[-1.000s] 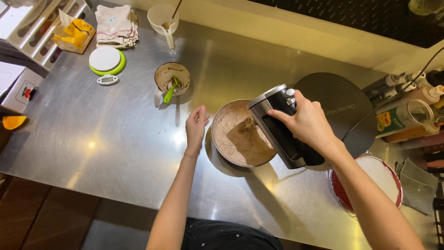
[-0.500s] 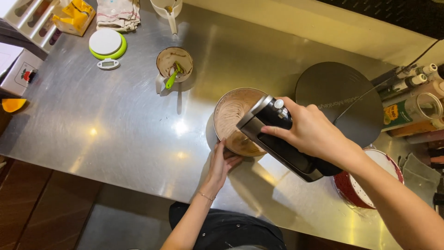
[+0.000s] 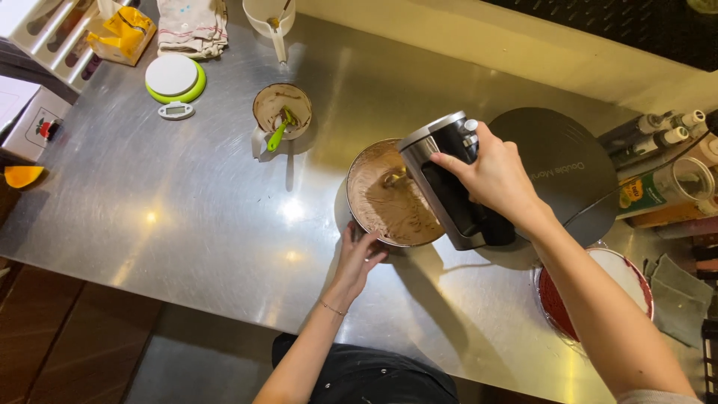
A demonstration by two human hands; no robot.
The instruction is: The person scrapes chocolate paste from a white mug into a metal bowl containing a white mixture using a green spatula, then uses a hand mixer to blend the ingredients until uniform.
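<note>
one hand mixer (image 3: 451, 183), two bowls (image 3: 389, 196) (image 3: 282, 107), one kitchen scale (image 3: 174, 77), one round board (image 3: 557, 168), one spatula (image 3: 278, 135)

The left hand (image 3: 357, 258) reaches forward with its fingers curled, wrist slightly bent. The right hand (image 3: 493, 176) is closed in a firm grip, forearm stretched out.

A kitchen is showing here: a steel surface (image 3: 187, 202) is carrying a hand mixer (image 3: 449, 179), a batter bowl (image 3: 389, 198) and a kitchen scale (image 3: 173, 77).
</note>
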